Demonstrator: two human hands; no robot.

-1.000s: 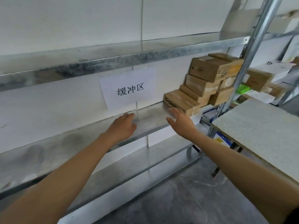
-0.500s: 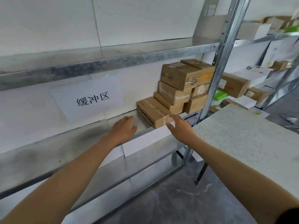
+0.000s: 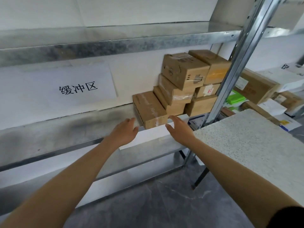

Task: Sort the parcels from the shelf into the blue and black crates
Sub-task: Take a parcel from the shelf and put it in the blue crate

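Parcels (image 3: 184, 83) sit in a brown pile at the right end of the metal shelf (image 3: 65, 129), close to the wall. One flat parcel (image 3: 149, 111) lies alone at the left of the pile, and its front end reaches the shelf edge.

The head view shows both hands held out to this flat parcel. The left hand (image 3: 123, 130) is just beside its left side, with fingers spread and nothing in it. The right hand (image 3: 179, 127) is just beside its front right corner, also spread and holding nothing. Whether a fingertip touches the box is too hard to tell.

The flat parcel is stiff cardboard with shiny tape on it. It looks light, and the tape may be slippery. A hand on each long side looks like the best hold. It leans on nothing, so it should slide straight out.

A metal post (image 3: 233, 68) stands at the right of the pile. A speckled surface (image 3: 246, 142) pokes in near the right arm, so that side is tight. The left side of the shelf has open room. No crates are in view.
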